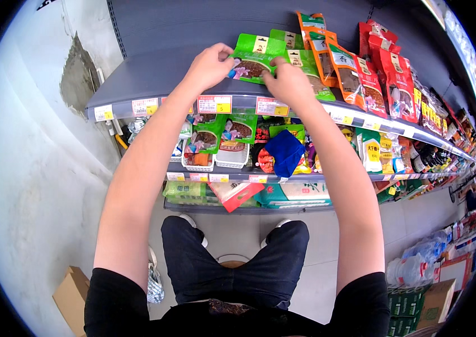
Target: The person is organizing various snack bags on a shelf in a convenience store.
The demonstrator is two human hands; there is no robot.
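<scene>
Both hands hold a green spice packet point(259, 57) above the upper grey shelf point(153, 78). My left hand point(212, 65) grips its left edge between thumb and fingers. At its lower right edge is my right hand point(288, 80), fingers bent against the packet. More green packets point(305, 61) lie just behind and to the right, partly covered by my right hand. Beside them lean orange-edged packets point(343, 69) and red packets point(396, 78). On the lower shelf, green packets point(238, 128) stand in and over white plastic baskets point(231, 156), near a bunched blue cloth point(286, 151).
Price tags point(215, 104) line the shelf's front edge. A stained wall point(78, 76) borders the left side. Large bags point(293, 194) lie on the bottom shelf. An open cardboard box point(71, 295) stands at lower left; bottled water point(411, 269) and cartons are at right.
</scene>
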